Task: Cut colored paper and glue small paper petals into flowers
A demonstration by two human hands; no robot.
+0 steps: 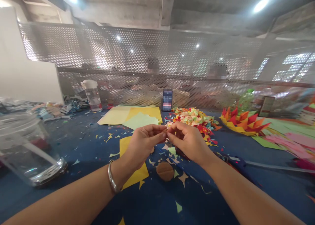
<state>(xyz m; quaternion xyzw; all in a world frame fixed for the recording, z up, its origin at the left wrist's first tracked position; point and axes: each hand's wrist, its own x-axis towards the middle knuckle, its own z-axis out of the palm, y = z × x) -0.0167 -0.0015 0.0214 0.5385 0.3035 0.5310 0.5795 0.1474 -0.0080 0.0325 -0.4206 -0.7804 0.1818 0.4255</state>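
Note:
My left hand (144, 141) and my right hand (188, 139) meet fingertip to fingertip above the middle of the blue table. Both are closed in a pinch. Whatever lies between the fingertips is too small and too covered to make out. Just below the hands a round brown disc (165, 171) lies on the cloth, with small paper scraps (183, 179) around it. Partly under my left wrist is a yellow paper sheet (135, 175). Beyond my right hand rises a heap of small coloured folded paper pieces (193, 116).
Yellow and pale green sheets (118, 115) lie behind my left hand. A phone (167, 100) stands upright at the back. At left are a clear plastic container (27, 146) and a bottle (91, 95). A pointed orange-red paper piece (243, 121) sits at right, before a perforated screen (98, 48).

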